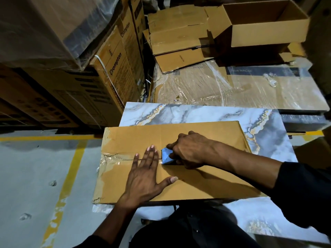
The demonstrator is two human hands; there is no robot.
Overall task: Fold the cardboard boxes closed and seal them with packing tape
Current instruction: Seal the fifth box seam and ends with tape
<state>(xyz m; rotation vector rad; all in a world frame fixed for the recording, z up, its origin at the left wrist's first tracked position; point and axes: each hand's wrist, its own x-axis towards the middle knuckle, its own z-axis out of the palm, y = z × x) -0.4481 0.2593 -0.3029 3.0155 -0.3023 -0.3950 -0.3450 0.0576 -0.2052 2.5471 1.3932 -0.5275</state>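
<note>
A: Box (pixel 179 176) position, please. Entry one.

B: Flat brown cardboard box, flaps folded shut, lying on a marble-patterned table (pixel 206 113). Its left end hangs past the table edge over the floor. Clear tape (pixel 114 159) covers the left part of the centre seam, wrinkled at the end.

A: Hands?

B: Left hand (pixel 143 178) lies flat on the lid, fingers straight and spread, fingertips across the seam, thumb out to the right. It presses and holds nothing. Right hand (pixel 188 149) is curled round a blue tape dispenser (pixel 167 156) set on the seam, just beside the left fingertips. Dark sleeve on the right arm.

A: Surroundings, working outward.

B: Beyond the table's far edge, a large carton wrapped in clear film (pixel 232 86), lying flat. On it, a stack of flattened cartons (pixel 179 38), and to their right an open box (pixel 265 22), flaps up, inside mostly in shadow.

A: Left side?

B: Stacked printed cartons (pixel 114 68), tall, close against the table's far left corner. One shows a brand name on its side. Above them a film-wrapped load (pixel 44 27) leans into view.

A: Floor?

B: Grey floor (pixel 26 176) with yellow painted lines (pixel 68 176), paint worn in places. Two small clear scraps on it, too blurred to identify.

A: Obstructions?

B: Right forearm crosses the box's right half and hides the seam there. Taping state under the arm: cannot tell.
</note>
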